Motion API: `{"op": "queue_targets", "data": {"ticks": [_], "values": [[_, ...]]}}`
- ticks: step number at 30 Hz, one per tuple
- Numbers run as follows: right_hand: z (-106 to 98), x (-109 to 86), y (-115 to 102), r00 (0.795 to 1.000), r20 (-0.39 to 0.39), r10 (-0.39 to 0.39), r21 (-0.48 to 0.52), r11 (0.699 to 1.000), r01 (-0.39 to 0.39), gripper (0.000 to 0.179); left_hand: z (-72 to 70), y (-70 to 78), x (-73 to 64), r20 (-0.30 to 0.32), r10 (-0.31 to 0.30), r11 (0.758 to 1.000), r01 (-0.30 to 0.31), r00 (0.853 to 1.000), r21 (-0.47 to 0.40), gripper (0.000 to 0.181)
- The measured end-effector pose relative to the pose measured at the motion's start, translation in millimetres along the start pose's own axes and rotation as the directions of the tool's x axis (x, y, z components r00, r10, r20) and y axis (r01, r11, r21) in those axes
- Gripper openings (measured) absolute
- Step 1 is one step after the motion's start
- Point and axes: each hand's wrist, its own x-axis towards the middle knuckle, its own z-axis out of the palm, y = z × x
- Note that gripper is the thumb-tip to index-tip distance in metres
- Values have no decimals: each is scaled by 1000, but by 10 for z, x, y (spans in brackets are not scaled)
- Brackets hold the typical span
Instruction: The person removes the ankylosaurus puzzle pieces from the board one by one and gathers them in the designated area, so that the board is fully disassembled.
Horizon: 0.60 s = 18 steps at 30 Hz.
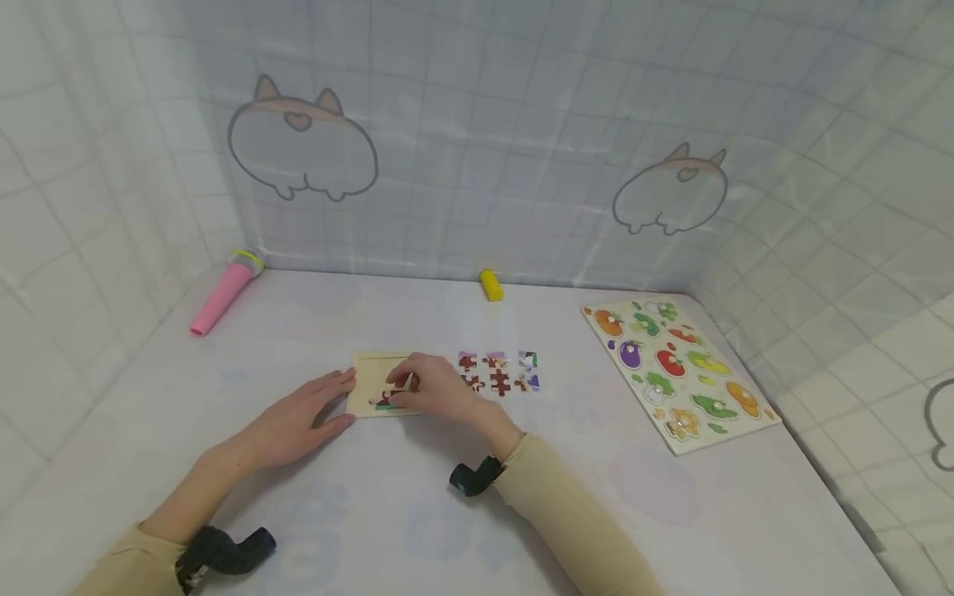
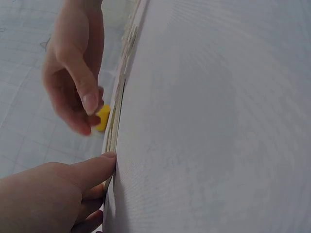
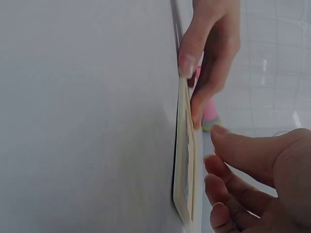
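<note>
A small pale wooden puzzle board [image 1: 363, 385] lies on the table, with colourful picture pieces [image 1: 387, 399] in its near part. My left hand [image 1: 301, 418] touches its left edge, fingers extended and thumb by the near corner. Over the board hovers my right hand [image 1: 440, 389], fingers bent. In the right wrist view, the right thumb [image 3: 238, 145] and fingertips stand apart with nothing visible between them. Several loose jigsaw pieces [image 1: 499, 381] lie right of the board, some partly behind the right hand. The left thumb [image 2: 97, 170] rests against the board's edge [image 2: 114, 121].
A pink toy microphone [image 1: 224, 294] lies at the back left. Near the back wall is a yellow cylinder [image 1: 491, 285]. A vegetable puzzle board [image 1: 681, 372] lies to the right. Tiled-pattern walls [image 1: 477, 165] enclose the table's back and sides.
</note>
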Motion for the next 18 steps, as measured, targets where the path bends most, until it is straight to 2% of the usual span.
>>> {"op": "queue_targets", "data": {"ticks": [3, 8, 18], "values": [[87, 75, -30, 1000, 20, -22, -63, 998, 23, 24, 3, -6, 0, -1, -2, 1000, 2, 1000, -1, 65], [160, 39, -20, 999, 21, -50, -161, 986, 53, 24, -21, 6, 2, -4, 0, 1000, 0, 1000, 7, 65], [203, 2, 13, 999, 24, -48, -174, 983, 52, 25, 5, 5, 9, -11, 0, 1000, 0, 1000, 8, 66]]}}
